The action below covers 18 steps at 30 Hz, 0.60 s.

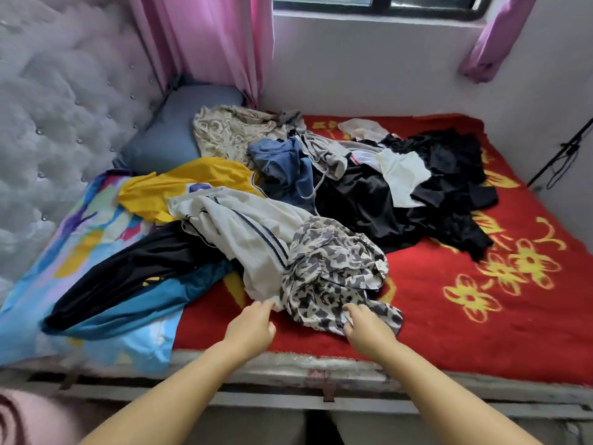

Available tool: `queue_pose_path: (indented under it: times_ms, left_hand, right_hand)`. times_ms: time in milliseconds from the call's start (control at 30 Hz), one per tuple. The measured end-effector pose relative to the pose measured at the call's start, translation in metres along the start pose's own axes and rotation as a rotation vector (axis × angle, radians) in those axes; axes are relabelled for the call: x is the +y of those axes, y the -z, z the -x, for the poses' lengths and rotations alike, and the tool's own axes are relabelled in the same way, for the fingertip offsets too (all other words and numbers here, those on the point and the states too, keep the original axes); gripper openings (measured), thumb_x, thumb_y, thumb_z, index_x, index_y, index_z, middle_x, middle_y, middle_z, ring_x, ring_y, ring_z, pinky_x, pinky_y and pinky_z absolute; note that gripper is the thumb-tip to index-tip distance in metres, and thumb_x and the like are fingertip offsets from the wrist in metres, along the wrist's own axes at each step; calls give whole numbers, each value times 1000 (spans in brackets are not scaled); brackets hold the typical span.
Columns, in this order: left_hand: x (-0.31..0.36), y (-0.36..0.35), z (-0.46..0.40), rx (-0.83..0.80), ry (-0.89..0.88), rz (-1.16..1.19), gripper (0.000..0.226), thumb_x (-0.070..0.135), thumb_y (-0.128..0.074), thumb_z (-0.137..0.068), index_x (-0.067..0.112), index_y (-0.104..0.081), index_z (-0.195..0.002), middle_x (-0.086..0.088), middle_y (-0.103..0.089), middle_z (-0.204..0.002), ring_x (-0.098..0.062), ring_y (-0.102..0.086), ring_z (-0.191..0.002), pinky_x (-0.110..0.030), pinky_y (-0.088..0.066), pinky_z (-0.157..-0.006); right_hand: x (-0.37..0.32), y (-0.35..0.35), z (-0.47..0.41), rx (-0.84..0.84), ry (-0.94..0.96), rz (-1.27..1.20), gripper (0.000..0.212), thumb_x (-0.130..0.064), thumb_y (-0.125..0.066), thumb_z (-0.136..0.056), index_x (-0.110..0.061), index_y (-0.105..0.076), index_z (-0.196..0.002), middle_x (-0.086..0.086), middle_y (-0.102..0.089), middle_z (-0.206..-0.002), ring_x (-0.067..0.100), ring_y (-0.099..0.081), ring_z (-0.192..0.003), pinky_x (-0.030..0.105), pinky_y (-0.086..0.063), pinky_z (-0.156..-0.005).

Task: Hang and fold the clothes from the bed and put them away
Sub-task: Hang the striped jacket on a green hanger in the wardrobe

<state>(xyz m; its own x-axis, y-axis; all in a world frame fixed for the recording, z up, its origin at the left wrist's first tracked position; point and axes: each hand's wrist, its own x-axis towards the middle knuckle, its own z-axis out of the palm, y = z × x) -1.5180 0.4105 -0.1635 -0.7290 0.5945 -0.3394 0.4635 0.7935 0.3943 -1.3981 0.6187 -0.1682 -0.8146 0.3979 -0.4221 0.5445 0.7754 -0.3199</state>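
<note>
Clothes (321,203) heaped just beyond both hands, patterned top (333,277) nearest, its hem pinched by left (253,326) and right (365,329) fingers.

The red blanket (449,316) covering the bed looks like thick, fuzzy pile, matt. At eleven o'clock the headboard (48,123) is tufted padding with shiny studs. The yellow garment (192,184) and black garment (362,203) have a slight sheen, like smooth synthetic cloth. The patterned garment (333,271) looks thin and soft. The pink curtain (218,43) at twelve o'clock is glossy fabric.
</note>
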Motion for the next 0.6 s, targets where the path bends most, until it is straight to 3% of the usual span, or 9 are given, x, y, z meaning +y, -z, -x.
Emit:
queue_pose_path:
  times_ms: [100, 233, 400, 467, 533, 600]
  left_hand:
    - [-14, 7, -52, 1, 146, 60, 49, 21, -42, -93, 22, -36, -141, -4, -50, -128, -23, -49, -117, -38, -48, -89]
    - [-37, 16, -124, 33, 320, 191, 47, 20, -42, -92, 20, -41, -138, -6, -52, -123, -24, -53, -110, -36, -49, -85]
    - [-60, 11, -206, 123, 516, 387, 47, 24, -44, -96, 13, -33, -141, -11, -43, -128, -27, -51, -109, -39, -47, -92]
    - [-70, 8, -237, 234, 615, 520, 49, 25, -48, -95, 11, -32, -139, -14, -41, -132, -29, -48, -114, -41, -45, -95]
    - [-84, 8, -266, 381, 722, 741, 57, 29, -54, -94, 11, -30, -142, -16, -41, -137, -31, -46, -120, -45, -44, -99]
    - [-99, 9, -289, 457, 830, 951, 75, 34, -58, -92, 14, -16, -151, -15, -31, -148, -32, -40, -130, -44, -38, -106]
  right_hand:
    - [-15, 14, -71, -66, 95, 44, 37, -23, -37, -98, -18, -40, -135, 6, -47, -130, 23, -56, -100, 36, -50, -79]
    - [-48, 30, -167, -127, 226, 100, 40, -22, -37, -98, -17, -39, -138, 6, -45, -136, 26, -52, -116, 38, -48, -91]
    - [-100, 27, -276, -148, 358, 85, 37, -17, -37, -96, -15, -43, -133, 8, -44, -134, 28, -51, -113, 35, -46, -87]
    - [-119, 16, -312, -130, 408, 33, 42, -17, -40, -95, -15, -37, -137, 10, -35, -141, 28, -46, -119, 34, -45, -87]
    - [-133, 2, -341, -70, 433, -31, 56, -22, -46, -95, -18, -23, -146, 8, -18, -153, 29, -30, -136, 38, -39, -98]
    - [-142, -14, -368, -53, 425, -69, 74, -34, -53, -94, -21, -8, -152, 7, -7, -158, 27, -19, -143, 38, -32, -107]
